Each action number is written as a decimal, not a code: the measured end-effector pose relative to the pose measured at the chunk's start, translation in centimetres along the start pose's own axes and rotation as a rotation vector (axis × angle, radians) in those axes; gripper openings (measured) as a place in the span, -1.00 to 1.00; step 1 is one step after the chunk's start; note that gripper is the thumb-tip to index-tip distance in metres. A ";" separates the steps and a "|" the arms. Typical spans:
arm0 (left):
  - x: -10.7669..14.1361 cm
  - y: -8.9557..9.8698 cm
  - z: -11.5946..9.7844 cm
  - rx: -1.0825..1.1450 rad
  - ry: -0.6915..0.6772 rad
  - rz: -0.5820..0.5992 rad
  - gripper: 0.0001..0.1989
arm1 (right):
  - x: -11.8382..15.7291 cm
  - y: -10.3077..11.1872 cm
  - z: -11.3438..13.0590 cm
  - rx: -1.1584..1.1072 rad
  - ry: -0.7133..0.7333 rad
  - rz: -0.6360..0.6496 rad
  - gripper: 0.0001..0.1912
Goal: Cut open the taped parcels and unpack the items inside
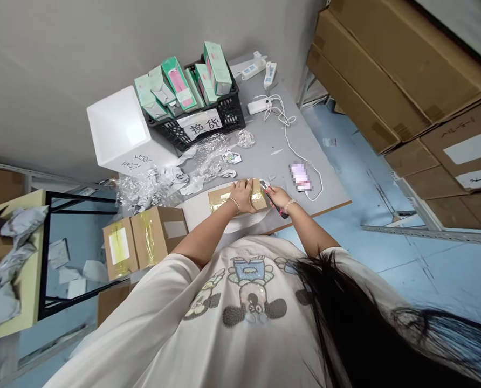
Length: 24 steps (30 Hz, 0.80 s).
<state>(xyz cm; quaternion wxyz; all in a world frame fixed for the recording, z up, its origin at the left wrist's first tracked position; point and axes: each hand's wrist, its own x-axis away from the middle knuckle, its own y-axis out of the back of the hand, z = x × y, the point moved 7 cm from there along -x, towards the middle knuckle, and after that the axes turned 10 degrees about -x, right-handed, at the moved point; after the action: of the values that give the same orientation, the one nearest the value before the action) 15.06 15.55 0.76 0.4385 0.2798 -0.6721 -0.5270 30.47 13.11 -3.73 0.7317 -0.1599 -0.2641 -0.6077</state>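
Cardboard carton (220, 200), small and sealed in glossy clear packing tape, lies flat on the grey table (256, 156), near the edge closest to me, on a whitish sheet (198, 214). My left hand (242, 195) rests on top of it, fingers together and flat, pressing down rather than gripping. My right hand (279, 198) is closed around a black box cutter (281, 212), whose tip sits at the carton's right end; I cannot tell whether the blade touches the tape.

The carton looks light and fairly stiff, though its corners could dent under a hard squeeze. The taped faces are probably slippery, so a flat palm on top, well away from the blade, seems the surest hold.

Loose bubble wrap (210, 159) lies just beyond my hands, and a white cable (291, 145) curves across the table to my right. Further off, mint-green product boxes (218, 67) stand in a black plastic crate (228, 110). Two more taped cartons (147, 242) sit below the table's edge to my left.
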 end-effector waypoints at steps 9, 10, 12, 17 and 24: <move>0.0 0.1 -0.1 -0.010 0.012 0.021 0.39 | -0.7 0.6 1.6 0.270 0.036 0.074 -0.66; -0.1 0.1 0.0 -0.011 0.013 0.032 0.39 | -0.8 0.7 1.7 0.294 0.038 0.095 -0.66; -0.3 0.1 0.1 -0.010 0.010 0.048 0.39 | -0.7 1.0 1.7 0.348 0.050 0.145 -0.66; -0.4 0.2 0.1 -0.001 0.008 0.063 0.40 | 1.6 2.5 -0.1 0.419 0.051 0.218 -0.66; -0.5 0.5 0.1 0.014 0.005 0.072 0.39 | 4.1 1.8 -2.2 0.453 0.034 0.261 -0.73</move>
<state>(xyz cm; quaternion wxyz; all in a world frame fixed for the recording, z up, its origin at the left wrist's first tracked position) 15.22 16.13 1.07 0.4566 0.2600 -0.6845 -0.5054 33.13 9.01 -2.98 0.8255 -0.0146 -0.3582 -0.4359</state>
